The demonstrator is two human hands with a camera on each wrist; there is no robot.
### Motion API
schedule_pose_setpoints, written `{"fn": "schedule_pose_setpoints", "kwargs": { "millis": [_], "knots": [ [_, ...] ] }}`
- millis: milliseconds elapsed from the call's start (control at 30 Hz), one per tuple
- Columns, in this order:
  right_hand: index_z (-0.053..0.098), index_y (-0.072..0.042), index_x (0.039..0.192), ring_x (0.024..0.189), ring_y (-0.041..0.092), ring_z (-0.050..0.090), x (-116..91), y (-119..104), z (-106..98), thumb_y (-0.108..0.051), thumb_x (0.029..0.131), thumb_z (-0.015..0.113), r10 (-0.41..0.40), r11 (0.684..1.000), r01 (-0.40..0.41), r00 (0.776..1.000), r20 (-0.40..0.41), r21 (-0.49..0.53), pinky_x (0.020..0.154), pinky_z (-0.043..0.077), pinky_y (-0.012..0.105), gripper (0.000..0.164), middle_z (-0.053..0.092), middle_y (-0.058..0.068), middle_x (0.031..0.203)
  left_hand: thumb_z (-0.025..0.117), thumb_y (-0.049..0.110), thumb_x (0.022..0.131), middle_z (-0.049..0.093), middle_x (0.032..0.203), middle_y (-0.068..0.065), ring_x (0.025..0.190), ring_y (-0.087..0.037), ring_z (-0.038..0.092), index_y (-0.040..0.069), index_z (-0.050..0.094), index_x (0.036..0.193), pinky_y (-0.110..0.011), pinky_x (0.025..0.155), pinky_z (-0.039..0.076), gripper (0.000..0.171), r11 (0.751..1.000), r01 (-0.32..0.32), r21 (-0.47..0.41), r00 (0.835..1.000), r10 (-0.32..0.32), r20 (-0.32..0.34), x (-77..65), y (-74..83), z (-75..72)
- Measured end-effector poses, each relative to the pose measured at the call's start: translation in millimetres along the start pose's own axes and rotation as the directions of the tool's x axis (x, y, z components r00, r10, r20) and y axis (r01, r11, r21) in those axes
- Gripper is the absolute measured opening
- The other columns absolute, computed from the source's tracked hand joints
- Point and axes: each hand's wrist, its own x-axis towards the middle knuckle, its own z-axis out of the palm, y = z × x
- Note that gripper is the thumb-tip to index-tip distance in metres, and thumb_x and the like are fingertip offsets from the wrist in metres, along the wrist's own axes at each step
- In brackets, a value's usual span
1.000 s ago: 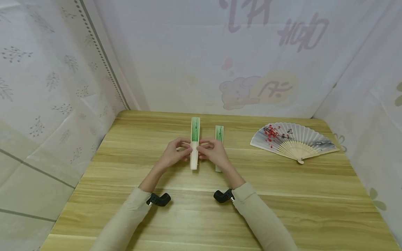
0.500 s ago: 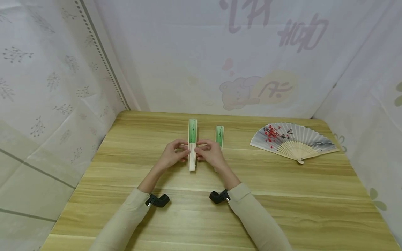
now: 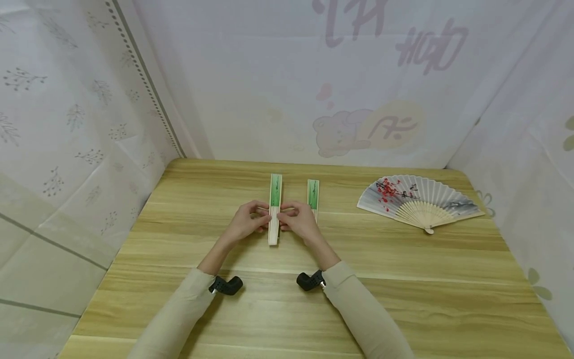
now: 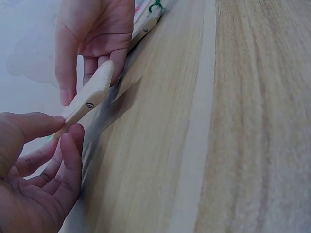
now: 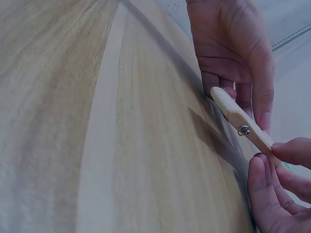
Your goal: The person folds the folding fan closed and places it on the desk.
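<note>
A folded hand fan [image 3: 276, 192] with green cloth and pale wooden ribs points away from me, between my two hands. On its left edge, my left hand [image 3: 245, 220] pinches it between thumb and fingers. From the other side my right hand [image 3: 301, 219] pinches the same ribs. Both wrist views show the fan's rivet end [image 4: 90, 99] held just above the tabletop, its shadow beneath. A second folded green fan [image 3: 313, 193] lies to the right, its lower part hidden behind my right hand.
An opened fan [image 3: 421, 209] with red blossoms on grey cloth lies at the right of the wooden table [image 3: 278, 319]. Printed cloth [image 3: 251, 89] hangs behind the table's far edge and along both sides.
Both hands and the held folded fan have shifted slightly left and a little nearer to me. The fan now tilts slightly, its far end to the right. The other fans have stayed put.
</note>
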Motion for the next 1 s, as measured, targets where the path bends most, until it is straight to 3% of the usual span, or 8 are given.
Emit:
{"fn": "schedule_pose_setpoints", "kwargs": {
  "millis": [267,367,667,1000],
  "knots": [
    [0.065,0.009,0.117,0.074,0.026,0.071,3.2,0.3,0.3,0.004,0.092,0.073,-0.021,0.999,0.021,1.0,0.012,-0.038,0.068,0.061,0.037,0.027,0.071,0.022,0.09,0.065,-0.007,0.096,0.062,0.11,-0.033,0.091,-0.051,0.066,-0.018,0.052,0.128,-0.055,0.074,0.059,0.035,0.999,0.02,0.034,1.0,-0.02,-0.001,-14.1,34.7,3.6],
    [0.065,0.01,0.117,0.075,0.027,0.071,3.5,0.2,0.3,0.004,0.092,0.073,-0.012,0.999,0.013,1.0,0.012,-0.036,0.069,0.061,0.038,0.027,0.071,0.023,0.09,0.064,-0.007,0.097,0.062,0.11,-0.033,0.092,-0.051,0.066,-0.018,0.052,0.127,-0.055,0.076,0.058,0.035,0.999,0.024,0.041,1.0,-0.024,-0.004,-16.5,39.4,4.3],
    [0.066,0.009,0.115,0.07,0.023,0.07,6.6,-2.1,2.0,0.003,0.091,0.073,0.032,0.996,-0.031,0.999,0.003,-0.089,0.065,0.061,0.034,0.025,0.07,0.018,0.089,0.066,-0.004,0.097,0.064,0.108,-0.029,0.088,-0.045,0.068,-0.016,0.054,0.127,-0.049,0.069,0.06,0.035,0.997,0.034,0.065,0.999,-0.032,-0.026,1.6,3.5,1.8],
    [0.066,0.01,0.111,0.075,0.028,0.072,7.6,-5.7,1.7,0.003,0.091,0.075,0.072,0.991,-0.07,0.997,0.019,-0.111,0.066,0.061,0.033,0.023,0.071,0.019,0.091,0.069,-0.002,0.095,0.066,0.105,-0.023,0.08,-0.031,0.071,-0.01,0.059,0.123,-0.037,0.062,0.06,0.03,0.994,0.018,0.104,0.999,-0.014,-0.043,-0.3,-0.6,-0.6]
  ]
}}
